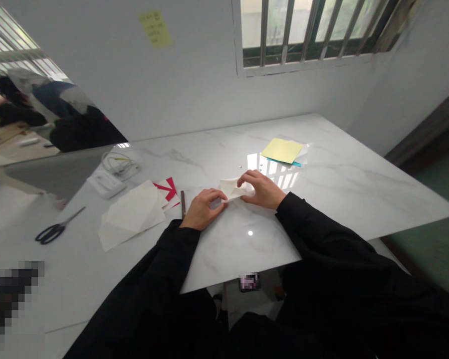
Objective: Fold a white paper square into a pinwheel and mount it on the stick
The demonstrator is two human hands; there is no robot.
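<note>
A small folded piece of cream paper (230, 188) lies between my two hands, just above or on the marble-patterned table (224, 239). My left hand (204, 208) pinches its near left corner between thumb and fingers. On the right side of the paper, my right hand (261, 189) has its fingers curled over the edge, with thumb and forefinger closed on it. Part of the paper is hidden behind the right fingers. Close to my left hand lies a narrow dark brown strip (183, 203).
Cream paper sheets (130, 214) lie at left beside red-and-white cut paper (168, 190). Black-handled scissors (58, 229) are further left, below a white box (105, 183) and a coiled cable (121, 164). Yellow paper (282, 150) lies at the back right. A person (67, 109) appears at the far left.
</note>
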